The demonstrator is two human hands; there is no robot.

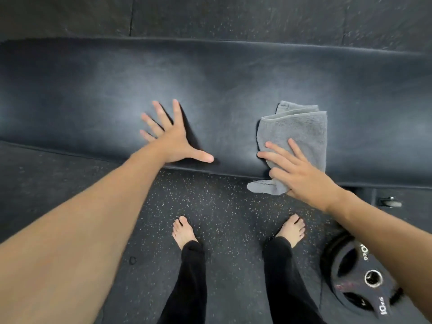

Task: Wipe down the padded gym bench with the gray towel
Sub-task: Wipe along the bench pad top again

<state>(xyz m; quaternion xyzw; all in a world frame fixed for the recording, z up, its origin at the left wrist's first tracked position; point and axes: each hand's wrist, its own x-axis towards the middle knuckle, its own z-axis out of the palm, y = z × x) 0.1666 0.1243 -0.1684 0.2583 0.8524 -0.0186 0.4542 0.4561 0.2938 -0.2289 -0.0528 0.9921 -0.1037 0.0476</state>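
The black padded bench (233,73) runs across the view from left to right. A folded gray towel (301,129) lies on its near half, right of center, with one corner hanging over the front edge. My right hand (297,171) rests flat on the towel's near end, fingers spread, pressing it onto the pad. My left hand (173,136) lies flat on the bare pad to the left of the towel, fingers splayed, holding nothing.
Speckled rubber floor (222,206) lies in front of the bench, where my bare feet (184,232) stand. Black weight plates (364,281) are stacked on the floor at the lower right. A small caster wheel (390,202) shows under the bench's right end.
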